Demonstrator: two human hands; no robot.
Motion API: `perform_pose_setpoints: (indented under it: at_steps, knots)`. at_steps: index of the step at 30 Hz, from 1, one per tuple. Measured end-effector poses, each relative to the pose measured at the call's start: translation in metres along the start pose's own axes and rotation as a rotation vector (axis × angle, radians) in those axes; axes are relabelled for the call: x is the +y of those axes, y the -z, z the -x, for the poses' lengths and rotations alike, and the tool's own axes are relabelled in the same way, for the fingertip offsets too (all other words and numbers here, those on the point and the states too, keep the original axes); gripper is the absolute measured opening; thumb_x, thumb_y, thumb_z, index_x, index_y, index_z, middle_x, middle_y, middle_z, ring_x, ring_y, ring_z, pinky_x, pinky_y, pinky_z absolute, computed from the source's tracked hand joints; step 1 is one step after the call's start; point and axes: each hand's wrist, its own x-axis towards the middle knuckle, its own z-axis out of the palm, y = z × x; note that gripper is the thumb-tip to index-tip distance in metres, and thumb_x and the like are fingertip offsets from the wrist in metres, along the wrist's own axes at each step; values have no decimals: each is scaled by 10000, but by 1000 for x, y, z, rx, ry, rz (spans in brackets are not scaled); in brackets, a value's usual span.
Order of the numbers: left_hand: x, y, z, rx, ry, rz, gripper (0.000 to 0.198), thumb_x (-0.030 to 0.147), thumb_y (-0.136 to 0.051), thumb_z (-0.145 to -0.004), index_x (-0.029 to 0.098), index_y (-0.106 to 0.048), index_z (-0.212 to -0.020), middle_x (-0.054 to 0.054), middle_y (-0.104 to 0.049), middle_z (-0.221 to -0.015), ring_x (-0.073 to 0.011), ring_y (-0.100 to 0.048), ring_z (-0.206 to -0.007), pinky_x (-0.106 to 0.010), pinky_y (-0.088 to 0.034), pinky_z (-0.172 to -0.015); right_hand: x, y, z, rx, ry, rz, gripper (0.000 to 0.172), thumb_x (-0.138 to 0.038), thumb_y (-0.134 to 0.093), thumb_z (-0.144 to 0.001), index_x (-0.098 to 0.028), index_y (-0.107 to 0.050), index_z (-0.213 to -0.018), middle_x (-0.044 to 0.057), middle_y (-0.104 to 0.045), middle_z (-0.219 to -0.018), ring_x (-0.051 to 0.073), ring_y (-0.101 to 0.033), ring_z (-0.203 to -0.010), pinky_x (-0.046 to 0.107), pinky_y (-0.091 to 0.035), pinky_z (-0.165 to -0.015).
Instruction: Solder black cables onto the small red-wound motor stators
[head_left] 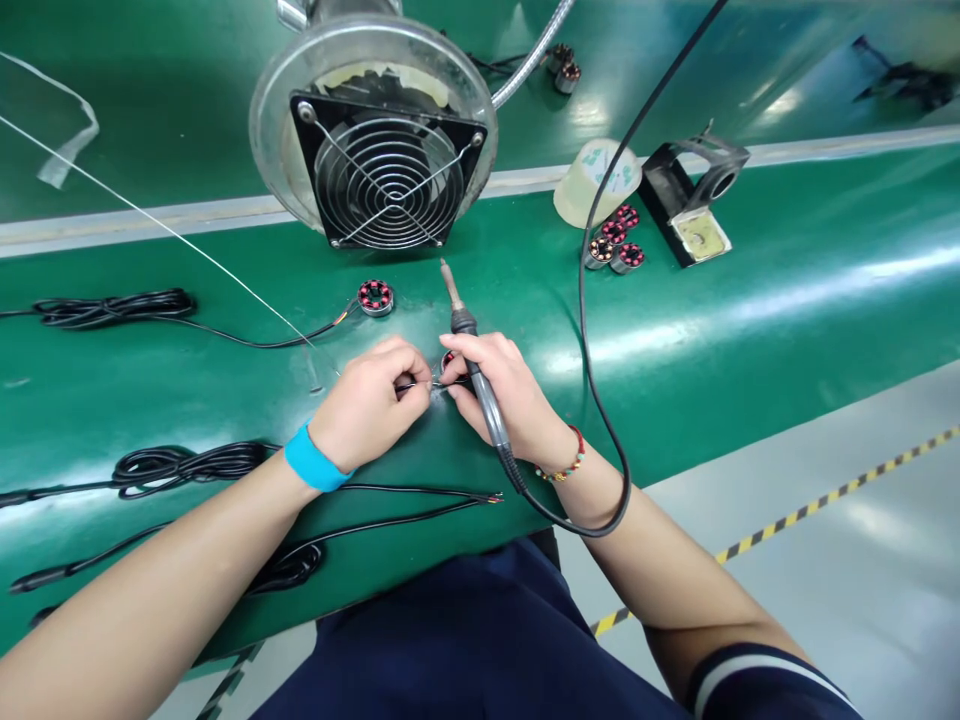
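My right hand [510, 385] is closed round a soldering iron [484, 395], its tip pointing away from me toward the fan. The thumb and fingertips of that hand also pinch near a small motor stator [448, 361], mostly hidden by the fingers. Close beside it, my left hand [371, 395] pinches the dark end of a cable [406, 384], and thin wires show between both hands. A thin pale strand [225, 265] runs from the upper left down to my left hand. Another stator [375, 297], joined to a black cable [277, 345], lies just beyond.
A round fume fan [394, 185] stands ahead. To its right are a yellowish tape roll [581, 195], several stators [613, 240] and an iron stand [686, 205] with a sponge. Coiled black cables [187, 465] lie at left. The iron's cord [583, 290] loops over my right forearm.
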Motion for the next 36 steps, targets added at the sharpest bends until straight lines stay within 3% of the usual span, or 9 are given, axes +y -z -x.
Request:
perform_pose_setpoints:
  at_steps: [7,12,19,26,32,36]
  knots:
    - [-1,-1,-1,13,59,46,98,161,-479,-734,175,-551,-670,1,-558,-732,-106,-501,-611,-241,-403,-588,0,-1,-4,25,45,47,407,-90,-522,-852,-213,-450,-1233,-4,-697,-862,206,-542,-854,357,-402,-801]
    - [-1,0,-2,31,91,39,97,178,-478,-726,178,-554,-665,-2,-569,-735,-107,-502,-616,-243,-405,-595,-9,-5,-6,131,-48,15,328,-144,-510,-885,-224,-454,-1198,-7,-685,-845,199,-554,-818,364,-425,-809]
    - [0,0,-1,57,123,46,101,182,-471,-714,181,-556,-659,-9,-589,-748,-115,-511,-632,-245,-400,-584,-11,-7,-6,186,-91,-32,398,-123,-508,-860,-232,-441,-1237,-17,-678,-830,194,-566,-843,378,-438,-862]
    - [-1,0,-3,48,150,66,85,171,-492,-707,188,-554,-651,-9,-580,-745,-123,-506,-634,-266,-402,-602,-6,-5,-4,73,-49,16,387,-143,-502,-849,-227,-472,-1226,6,-695,-884,216,-562,-922,385,-443,-866]
    - [0,-1,-2,59,132,92,86,168,-502,-715,193,-555,-653,-14,-586,-750,-134,-524,-660,-276,-413,-608,-10,-9,-8,143,-157,0,383,-145,-499,-854,-229,-486,-1227,-7,-692,-854,210,-570,-895,376,-460,-855]
    - [0,-2,-2,57,127,91,87,159,-500,-712,195,-550,-651,-13,-589,-754,-134,-524,-656,-278,-419,-609,-11,-7,-7,152,-136,15,388,-141,-525,-847,-228,-497,-1224,-6,-707,-869,212,-599,-927,388,-469,-874]
